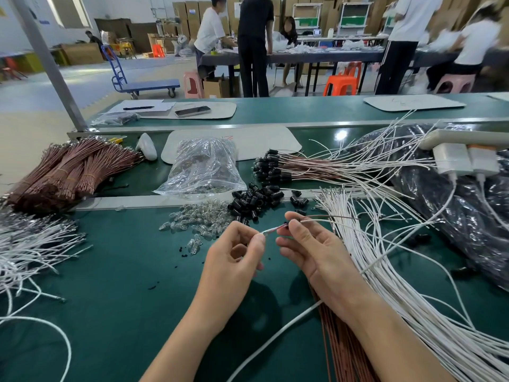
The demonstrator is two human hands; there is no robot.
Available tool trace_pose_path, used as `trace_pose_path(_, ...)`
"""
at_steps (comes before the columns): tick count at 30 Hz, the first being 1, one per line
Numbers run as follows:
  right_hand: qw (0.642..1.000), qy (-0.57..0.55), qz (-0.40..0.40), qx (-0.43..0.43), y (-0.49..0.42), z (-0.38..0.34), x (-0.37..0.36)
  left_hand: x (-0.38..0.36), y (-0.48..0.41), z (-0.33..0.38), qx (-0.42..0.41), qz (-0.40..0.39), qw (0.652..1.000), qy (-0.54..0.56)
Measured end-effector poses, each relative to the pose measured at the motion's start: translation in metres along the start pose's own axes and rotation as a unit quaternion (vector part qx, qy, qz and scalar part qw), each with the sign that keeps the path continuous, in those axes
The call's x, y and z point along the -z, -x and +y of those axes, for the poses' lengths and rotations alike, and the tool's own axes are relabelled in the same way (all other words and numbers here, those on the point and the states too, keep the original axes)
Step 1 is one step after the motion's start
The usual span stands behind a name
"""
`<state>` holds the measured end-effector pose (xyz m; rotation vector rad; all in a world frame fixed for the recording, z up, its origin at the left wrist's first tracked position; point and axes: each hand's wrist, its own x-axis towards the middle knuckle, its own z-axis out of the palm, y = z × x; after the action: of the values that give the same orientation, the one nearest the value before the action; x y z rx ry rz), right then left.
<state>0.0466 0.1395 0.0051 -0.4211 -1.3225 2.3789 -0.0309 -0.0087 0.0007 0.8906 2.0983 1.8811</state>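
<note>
So my left hand (237,257) is pinching the tip of a short pale lead (271,230) between thumb and fingertip. My right hand (311,252) grips the little black socket (287,224) that the lead runs into, both held just above the green bench (124,285). A heap of loose sockets (256,201) and tiny glass bulbs (198,219) sits right behind my fingers, with white wires (385,257) fanned out beside my right wrist.

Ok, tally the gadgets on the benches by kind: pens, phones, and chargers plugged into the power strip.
Pen: 1
Phone: 1
Chargers: 2 (white charger, orange-topped charger)
Total: 4
</note>
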Motion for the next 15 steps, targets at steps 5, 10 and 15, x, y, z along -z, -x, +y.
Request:
trace_pose_path(5, 1.0, 0.009, 0.003, -0.007, -0.0001, -0.0008, -0.0007, 0.0032, -0.004, 0.0037, 0.095, -0.046, 0.987, 0.121)
trace_pose_path(10, 0.998, 0.052, -0.037, 0.012, 0.005, 0.0033, -0.0056, 0.0005, -0.0026, 0.0052, 0.101, -0.079, 0.982, 0.136)
trace_pose_path(15, 0.997, 0.062, -0.036, 0.018, 0.0059, 0.0037, -0.0058, -0.0001, -0.0015, 0.0068, 0.092, -0.09, 0.985, 0.119)
